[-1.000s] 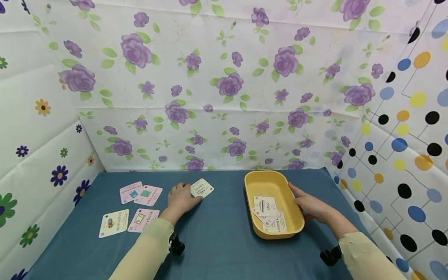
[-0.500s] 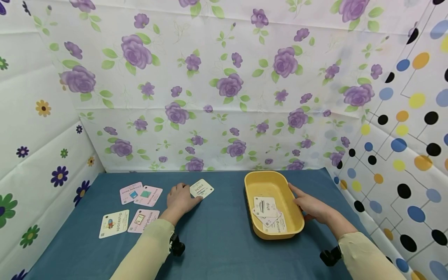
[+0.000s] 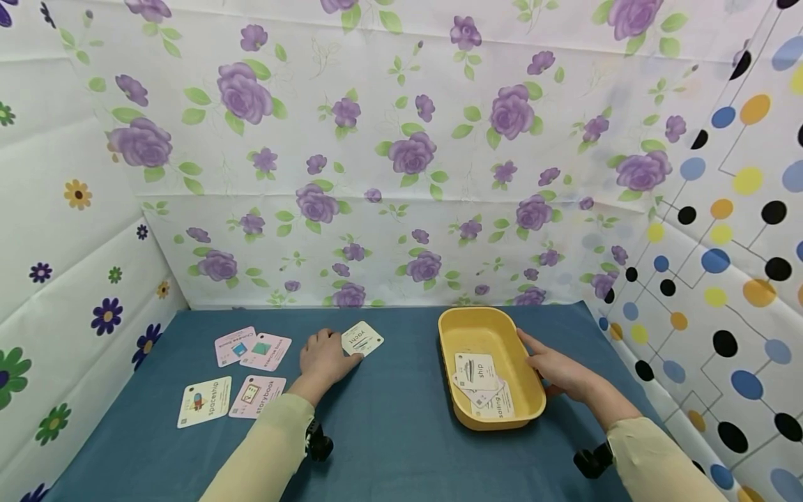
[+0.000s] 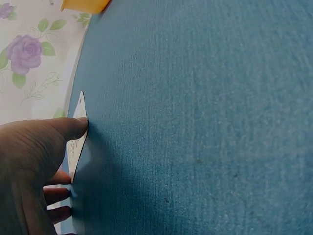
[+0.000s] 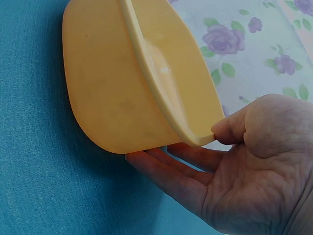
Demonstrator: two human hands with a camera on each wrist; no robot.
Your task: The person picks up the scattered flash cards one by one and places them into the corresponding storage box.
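Note:
My left hand point(image 3: 323, 362) lies low over the blue cloth, with the cream "yacht" card point(image 3: 364, 337) pinched at its edges. The left wrist view shows the thumb point(image 4: 76, 128) on one edge of this card and a finger at another. On the other side, my right hand point(image 3: 561, 371) grips the yellow plastic basin point(image 3: 445, 373) by its right wall. Up close in the right wrist view, the thumb point(image 5: 230, 128) meets the rim and the fingers point(image 5: 171, 178) lie against the outside. Inside the basin are a "ship" card point(image 3: 475, 370), a "sailing" card point(image 3: 498, 406) and a partly covered one.
At left on the cloth lie a "spaceship" card point(image 3: 203, 402), a pink "storybook" card point(image 3: 257, 397) and two overlapping pink cards, the left one point(image 3: 232, 346) and the right one point(image 3: 266, 351). A floral sheet point(image 3: 376, 237) hangs behind; patterned sheets close both sides.

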